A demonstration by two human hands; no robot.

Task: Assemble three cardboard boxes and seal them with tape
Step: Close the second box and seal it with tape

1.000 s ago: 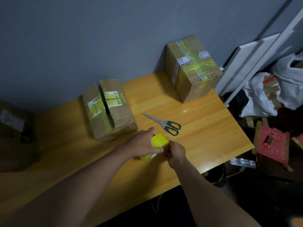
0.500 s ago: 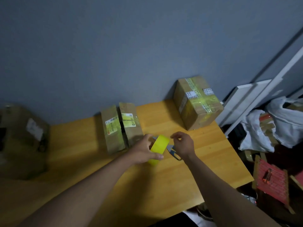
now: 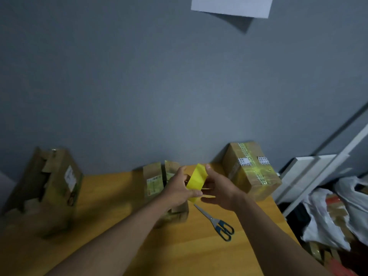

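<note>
A yellow tape roll (image 3: 196,181) is held up above the wooden table (image 3: 199,250). My left hand (image 3: 177,191) grips it from the left, thumb under the roll. My right hand (image 3: 218,191) touches the roll's right side with fingers spread and fairly straight. Behind the hands stands a small cardboard box (image 3: 154,180) with its top flaps parted. A taped box (image 3: 251,170) sits at the back right against the wall. A third box (image 3: 45,188) with open flaps stands at the left.
Blue-handled scissors (image 3: 217,223) lie on the table just below my right hand. White boards (image 3: 310,170) lean against the wall at the right, with white bags and clutter (image 3: 338,212) on the floor beside them. A paper sheet (image 3: 232,5) hangs on the grey wall.
The view has tilted up toward the wall. Both hands have lifted the tape roll higher, in front of the small box, and my right hand has come back against the roll.
</note>
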